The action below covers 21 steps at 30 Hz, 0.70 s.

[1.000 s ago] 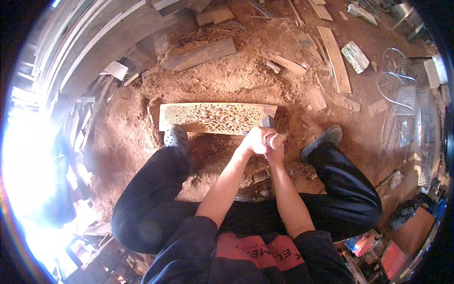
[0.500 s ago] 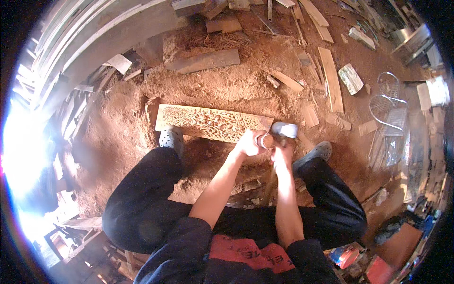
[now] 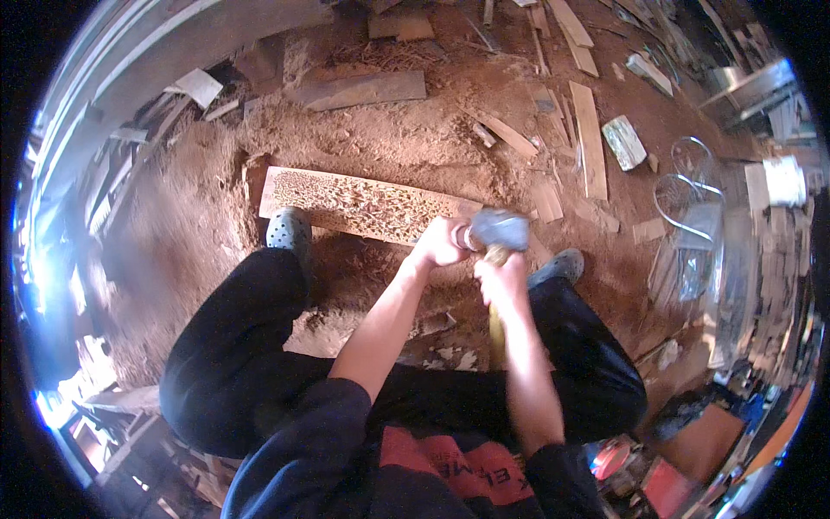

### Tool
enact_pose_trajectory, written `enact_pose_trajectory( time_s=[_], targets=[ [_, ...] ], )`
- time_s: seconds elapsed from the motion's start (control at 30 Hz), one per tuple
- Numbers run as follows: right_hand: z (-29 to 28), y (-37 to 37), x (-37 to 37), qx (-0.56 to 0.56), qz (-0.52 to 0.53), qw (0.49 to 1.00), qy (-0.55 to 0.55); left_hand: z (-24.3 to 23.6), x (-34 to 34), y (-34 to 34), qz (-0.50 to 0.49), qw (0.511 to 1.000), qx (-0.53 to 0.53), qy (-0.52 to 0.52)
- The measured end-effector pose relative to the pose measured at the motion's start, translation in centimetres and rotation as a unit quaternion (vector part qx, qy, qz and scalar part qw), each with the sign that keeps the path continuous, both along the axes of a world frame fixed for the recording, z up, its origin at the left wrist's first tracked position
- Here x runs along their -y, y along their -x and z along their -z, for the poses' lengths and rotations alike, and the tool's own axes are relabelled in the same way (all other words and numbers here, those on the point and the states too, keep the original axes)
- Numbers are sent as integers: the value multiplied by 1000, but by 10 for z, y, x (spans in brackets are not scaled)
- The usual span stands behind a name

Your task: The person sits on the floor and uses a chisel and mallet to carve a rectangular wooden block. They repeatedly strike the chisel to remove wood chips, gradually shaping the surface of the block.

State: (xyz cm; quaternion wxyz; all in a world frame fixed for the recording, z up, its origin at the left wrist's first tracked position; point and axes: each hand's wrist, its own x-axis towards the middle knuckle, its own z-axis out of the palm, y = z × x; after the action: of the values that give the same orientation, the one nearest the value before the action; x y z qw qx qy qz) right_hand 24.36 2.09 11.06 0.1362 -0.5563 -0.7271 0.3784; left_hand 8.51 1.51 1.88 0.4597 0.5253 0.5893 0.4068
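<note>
A long wooden board [image 3: 346, 206] lies on the dirt, its top cut all over with small pits and carved relief. Over its right end, my left hand [image 3: 439, 243] is closed around a chisel [image 3: 464, 237]; only its round wooden handle end shows, and the blade is hidden. My right hand [image 3: 507, 278] grips a hammer [image 3: 501, 230] by its yellowish handle. The grey, slightly blurred hammer head is right beside the chisel's handle end; whether they touch I cannot tell. My left foot in a grey clog [image 3: 289, 230] rests against the board's near edge.
Planks [image 3: 589, 138] and wood offcuts litter the reddish dirt floor beyond the board. A pale block [image 3: 624, 144] and a wire-frame chair [image 3: 692, 212] are to the right. Stacked boards line the left side. A red container [image 3: 610, 458] stands at the lower right.
The hammer head has swung left to the chisel's handle end, my right hand with it. My left hand keeps its grip on the chisel. The whole view has shifted a little.
</note>
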Motion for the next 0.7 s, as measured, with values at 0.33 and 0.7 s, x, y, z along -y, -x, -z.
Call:
enact_pose_trajectory(
  time_s=[0.33,0.7],
  targets=[
    [-168,-16,-3,-580,141,798,-80,-3,8,7,-34,999,-9,-21],
    [18,-6,-12,-123,242,926,262,4,8,12,-45,996,81,-3]
  ],
)
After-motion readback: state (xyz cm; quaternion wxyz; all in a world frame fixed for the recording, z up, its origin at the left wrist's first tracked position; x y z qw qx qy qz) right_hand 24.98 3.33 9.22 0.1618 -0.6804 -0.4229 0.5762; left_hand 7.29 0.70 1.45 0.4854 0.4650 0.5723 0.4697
